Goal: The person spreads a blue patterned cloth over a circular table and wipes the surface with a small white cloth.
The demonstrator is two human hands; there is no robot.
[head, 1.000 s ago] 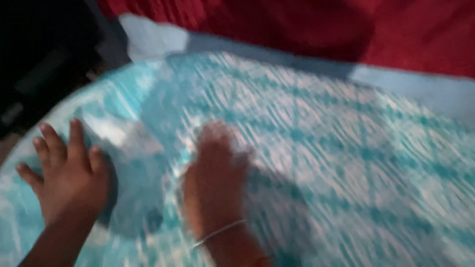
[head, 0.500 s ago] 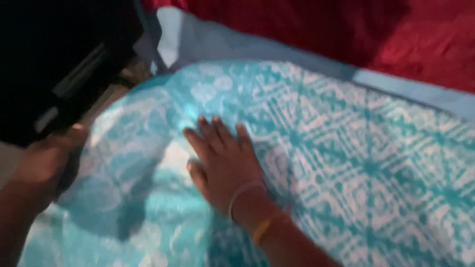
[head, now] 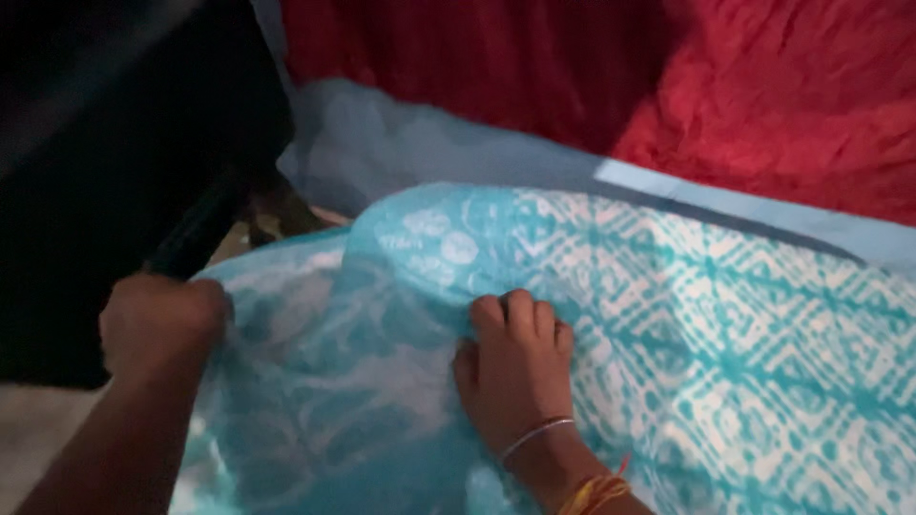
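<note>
Head view: two hands, left hand (head: 160,324) and right hand (head: 515,367), clutch one turquoise cloth (head: 725,334).

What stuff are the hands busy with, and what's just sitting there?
In use:
- turquoise patterned cloth, gripped by both hands
- left hand, closed on its edge
- right hand, fingers curled into it

Just there:
- red fabric behind
- pale blue sheet underneath
- dark object at the left

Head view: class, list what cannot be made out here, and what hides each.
- Left hand: fingers curled under the turquoise patterned cloth edge; the grip itself is hidden.
- Right hand: fingertips bent into the fold, out of sight.
- Black object at upper left: too dark to identify, cut by the frame edge.
- Red fabric: extent cut off at the top.
</note>
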